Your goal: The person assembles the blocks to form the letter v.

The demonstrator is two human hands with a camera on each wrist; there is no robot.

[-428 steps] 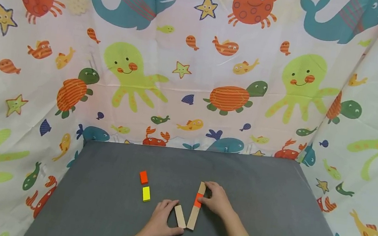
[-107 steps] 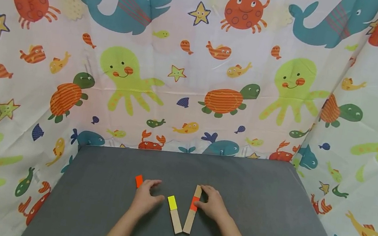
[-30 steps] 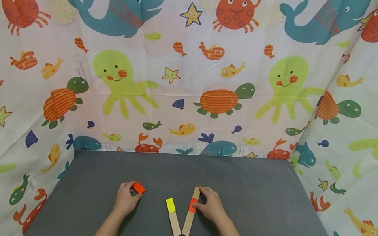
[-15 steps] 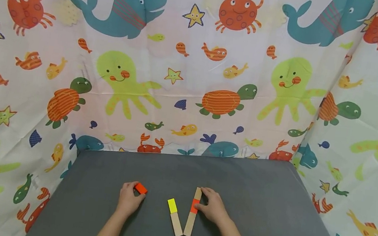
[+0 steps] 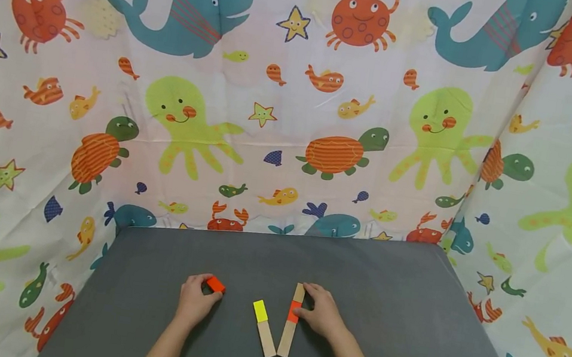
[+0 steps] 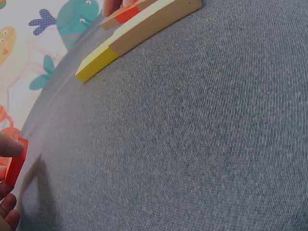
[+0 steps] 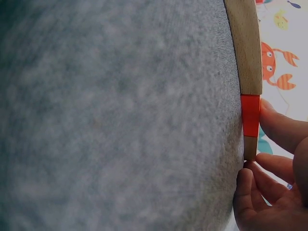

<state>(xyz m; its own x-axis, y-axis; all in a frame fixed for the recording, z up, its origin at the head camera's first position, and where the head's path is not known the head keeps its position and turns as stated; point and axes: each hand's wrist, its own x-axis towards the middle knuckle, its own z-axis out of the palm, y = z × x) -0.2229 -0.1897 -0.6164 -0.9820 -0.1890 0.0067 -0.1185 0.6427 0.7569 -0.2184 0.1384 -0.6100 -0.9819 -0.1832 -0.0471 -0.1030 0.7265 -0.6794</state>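
My left hand [image 5: 195,301] pinches an orange-red block [image 5: 216,284] at the left of the grey table, thumb on one side and fingers on the other. In the left wrist view the orange-red block [image 6: 16,162] shows between thumb and fingers. My right hand [image 5: 324,311] holds the right-hand row of blocks. Its thumb touches the orange block [image 7: 250,115] and its index finger the far end of a small wooden block [image 7: 250,147]. A longer wooden block [image 5: 286,340] continues that row towards me. A yellow block [image 5: 260,311] sits against another wooden block [image 5: 266,340].
Both rows lie on a grey cloth-covered table [image 5: 385,288] and nearly meet at their near ends, forming a V. A white curtain [image 5: 287,172] printed with sea animals hangs behind and beside the table. Black wrist straps show at both sleeves.
The yellow block has come from beside the orange-red block to the left wooden block's end. My left hand now grips the orange-red block, turned and shifted slightly right. My right hand stays.
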